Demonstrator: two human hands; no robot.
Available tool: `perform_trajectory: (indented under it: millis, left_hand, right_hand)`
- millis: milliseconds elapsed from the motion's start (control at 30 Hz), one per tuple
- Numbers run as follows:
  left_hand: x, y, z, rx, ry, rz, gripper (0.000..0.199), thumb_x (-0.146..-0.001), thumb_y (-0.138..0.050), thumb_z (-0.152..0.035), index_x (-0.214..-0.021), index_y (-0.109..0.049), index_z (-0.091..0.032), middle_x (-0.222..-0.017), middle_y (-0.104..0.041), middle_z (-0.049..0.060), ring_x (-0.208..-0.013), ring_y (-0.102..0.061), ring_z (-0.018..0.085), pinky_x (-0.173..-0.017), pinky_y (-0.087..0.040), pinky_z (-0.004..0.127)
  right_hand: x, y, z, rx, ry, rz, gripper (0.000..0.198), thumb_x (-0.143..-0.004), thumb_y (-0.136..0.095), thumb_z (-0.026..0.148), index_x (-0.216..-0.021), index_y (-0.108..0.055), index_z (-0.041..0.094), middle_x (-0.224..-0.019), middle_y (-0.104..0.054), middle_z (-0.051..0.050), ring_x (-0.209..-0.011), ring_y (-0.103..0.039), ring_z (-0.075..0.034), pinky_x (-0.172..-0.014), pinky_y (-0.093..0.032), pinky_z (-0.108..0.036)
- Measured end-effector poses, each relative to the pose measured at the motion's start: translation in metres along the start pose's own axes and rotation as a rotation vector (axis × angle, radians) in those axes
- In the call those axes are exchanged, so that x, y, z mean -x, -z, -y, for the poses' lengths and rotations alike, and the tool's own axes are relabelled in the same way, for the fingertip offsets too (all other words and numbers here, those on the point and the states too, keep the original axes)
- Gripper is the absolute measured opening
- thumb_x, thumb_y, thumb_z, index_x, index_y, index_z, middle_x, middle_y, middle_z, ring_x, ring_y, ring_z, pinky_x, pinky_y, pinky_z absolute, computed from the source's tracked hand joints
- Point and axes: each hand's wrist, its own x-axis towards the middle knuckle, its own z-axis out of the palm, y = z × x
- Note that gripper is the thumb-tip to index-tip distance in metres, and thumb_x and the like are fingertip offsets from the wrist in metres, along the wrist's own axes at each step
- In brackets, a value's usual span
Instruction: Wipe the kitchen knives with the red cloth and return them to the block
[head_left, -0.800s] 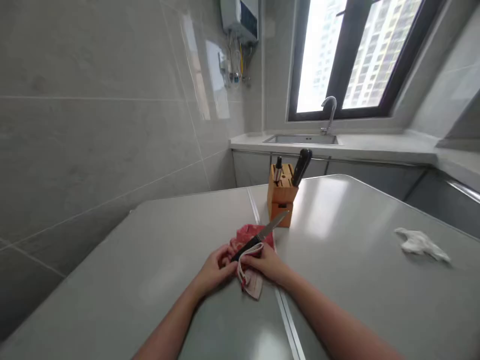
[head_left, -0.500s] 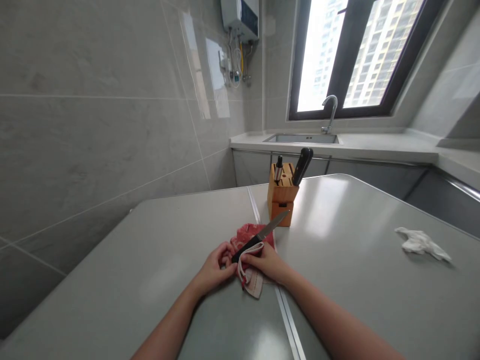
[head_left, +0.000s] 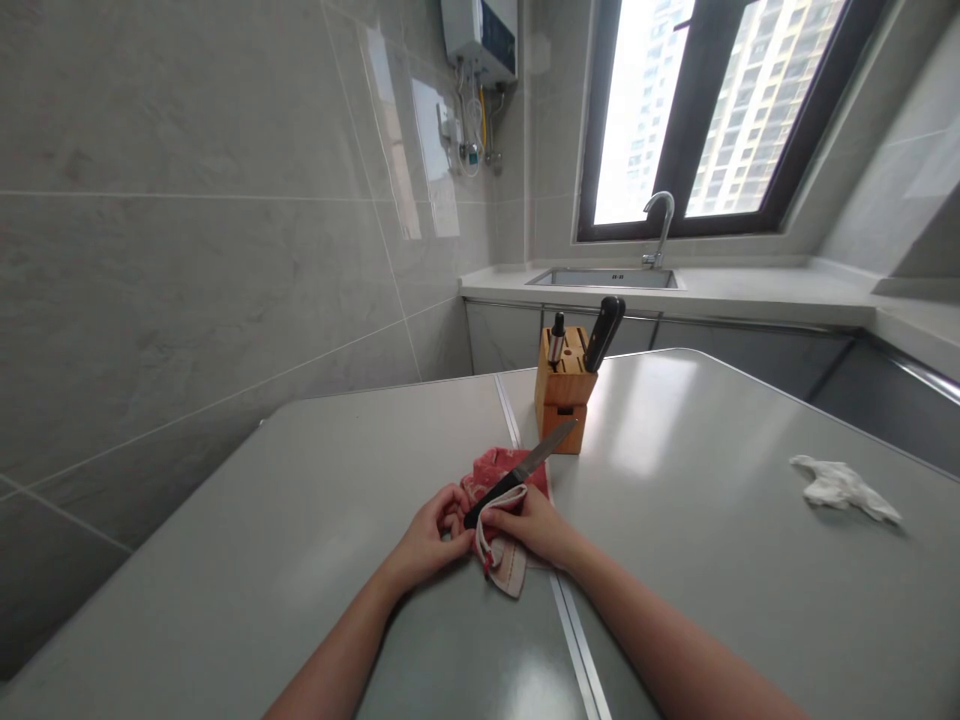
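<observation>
A knife (head_left: 525, 467) with a black handle and steel blade points up and right over a red cloth (head_left: 496, 468) on the grey table (head_left: 300, 520). My left hand (head_left: 431, 535) pinches the end of the knife's handle. My right hand (head_left: 534, 525) presses the cloth's pale folded edge around the handle, fingers closed on it. A wooden knife block (head_left: 564, 390) stands just beyond the blade tip, with two dark-handled tools in its slots.
A crumpled white cloth (head_left: 844, 487) lies at the table's right. A seam (head_left: 574, 640) runs down the table between my arms. Behind are a counter with a sink (head_left: 604, 277) and tap under a window, and a tiled wall on the left.
My left hand has drawn back slightly along the handle. The cloth's pale edge has shifted a little under my right hand. The knife stays in nearly the same place.
</observation>
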Motion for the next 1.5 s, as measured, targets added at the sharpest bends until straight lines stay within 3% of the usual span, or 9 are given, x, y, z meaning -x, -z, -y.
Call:
perform_trajectory:
  millis: [500,767,1500]
  left_hand:
    - [0.0012,-0.0009,-0.0054,-0.006,0.008,-0.006,0.025,-0.074,-0.068,-0.026,-0.086,-0.048,-0.016,-0.066,-0.045,-0.007,-0.054,-0.038,0.004,-0.051,-0.030,0.015]
    - [0.0007,0.0009,-0.0040,-0.020,0.012,-0.008,0.027,-0.074,-0.069,-0.030,-0.083,-0.048,-0.016,-0.063,-0.046,-0.007,-0.051,-0.038,0.005,-0.049,-0.029,0.015]
    - [0.0011,0.0002,-0.0088,-0.002,0.029,-0.014,0.032,-0.071,-0.071,-0.039,-0.081,-0.051,-0.015,-0.057,-0.044,-0.008,-0.050,-0.037,0.005,-0.048,-0.027,0.016]
  right_hand:
    - [-0.0004,-0.0002,-0.0024,0.001,0.000,0.003,0.023,-0.073,-0.070,0.033,-0.087,-0.067,0.015,-0.089,-0.071,-0.005,-0.087,-0.066,-0.022,-0.080,-0.050,-0.033]
    - [0.0020,-0.0014,0.0049,-0.006,-0.014,-0.026,0.029,-0.072,-0.070,0.033,-0.095,-0.065,0.016,-0.097,-0.071,-0.006,-0.093,-0.065,-0.023,-0.086,-0.049,-0.035]
    - [0.0009,-0.0024,0.0040,-0.020,-0.031,-0.014,0.023,-0.072,-0.070,0.034,-0.081,-0.066,0.014,-0.084,-0.070,-0.005,-0.081,-0.064,-0.020,-0.077,-0.050,-0.032]
